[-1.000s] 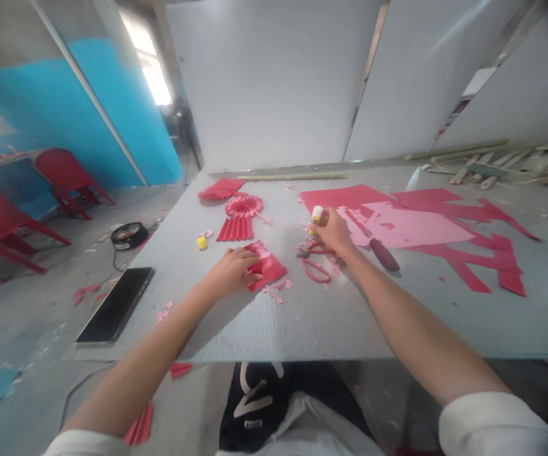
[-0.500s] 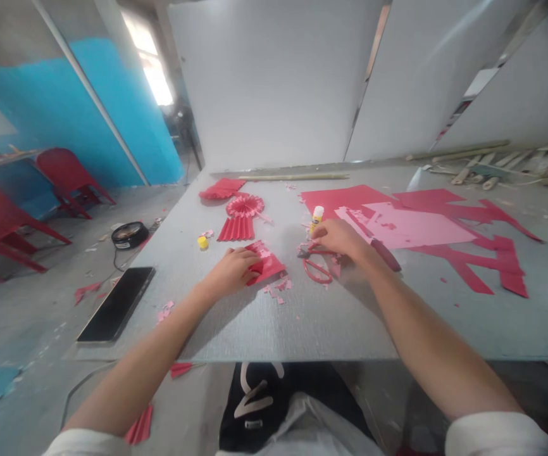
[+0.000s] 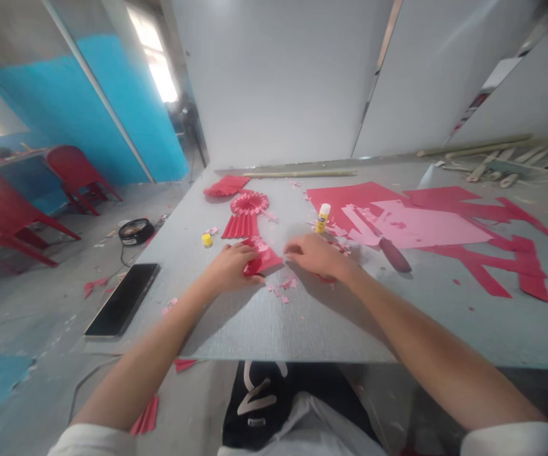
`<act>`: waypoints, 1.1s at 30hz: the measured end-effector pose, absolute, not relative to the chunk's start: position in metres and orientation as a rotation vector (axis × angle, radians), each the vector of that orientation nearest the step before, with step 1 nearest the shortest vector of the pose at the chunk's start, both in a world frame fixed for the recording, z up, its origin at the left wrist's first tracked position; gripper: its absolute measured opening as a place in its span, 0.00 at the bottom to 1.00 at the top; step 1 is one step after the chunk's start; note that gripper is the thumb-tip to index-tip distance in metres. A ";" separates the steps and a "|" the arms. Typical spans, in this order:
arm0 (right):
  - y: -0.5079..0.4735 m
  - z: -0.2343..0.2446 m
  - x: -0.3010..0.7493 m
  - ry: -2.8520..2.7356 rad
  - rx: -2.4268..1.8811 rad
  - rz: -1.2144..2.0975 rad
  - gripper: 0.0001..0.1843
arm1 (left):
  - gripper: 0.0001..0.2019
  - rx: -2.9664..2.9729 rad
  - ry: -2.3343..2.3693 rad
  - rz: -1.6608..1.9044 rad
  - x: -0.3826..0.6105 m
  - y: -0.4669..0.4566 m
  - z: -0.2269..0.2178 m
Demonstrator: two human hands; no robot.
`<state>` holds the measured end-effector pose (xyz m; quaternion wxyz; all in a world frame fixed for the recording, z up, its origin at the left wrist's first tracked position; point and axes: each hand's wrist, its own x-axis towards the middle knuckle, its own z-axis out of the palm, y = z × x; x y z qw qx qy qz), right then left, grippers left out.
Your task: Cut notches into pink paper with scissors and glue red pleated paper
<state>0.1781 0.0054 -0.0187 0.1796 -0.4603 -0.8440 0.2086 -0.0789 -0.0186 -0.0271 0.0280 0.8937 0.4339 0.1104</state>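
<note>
My left hand grips a folded piece of red paper on the grey table, its fingers over the paper's near side. My right hand lies open just right of that paper, holding nothing. Red-handled scissors are almost hidden beneath it. Behind it stands an upright glue stick. A red paper rosette with a pleated tail lies beyond my left hand. A yellow cap sits left of the tail.
Pink and red paper sheets and a dark red-handled tool lie to the right. Pink scraps dot the table. A black phone rests at the left edge. Red chairs stand on the floor beyond.
My right hand has let go of the glue stick, which now stands on the table, and has moved left toward the folded paper, covering the scissors. My left hand stays on the paper.
</note>
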 end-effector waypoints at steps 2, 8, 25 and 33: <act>0.008 -0.021 0.179 -2.354 -1.327 0.534 0.10 | 0.08 2.784 1.396 0.309 -0.078 -0.018 -0.029; 0.013 -0.021 0.184 -2.247 -1.359 0.477 0.10 | 0.07 2.669 1.773 0.602 -0.084 -0.012 -0.025; 0.038 0.005 0.249 -1.658 -1.619 0.419 0.08 | 0.18 2.506 1.846 0.940 -0.088 -0.018 -0.016; 0.041 0.009 0.268 -1.943 -1.890 0.404 0.09 | 0.20 2.632 1.744 0.801 -0.084 -0.020 -0.018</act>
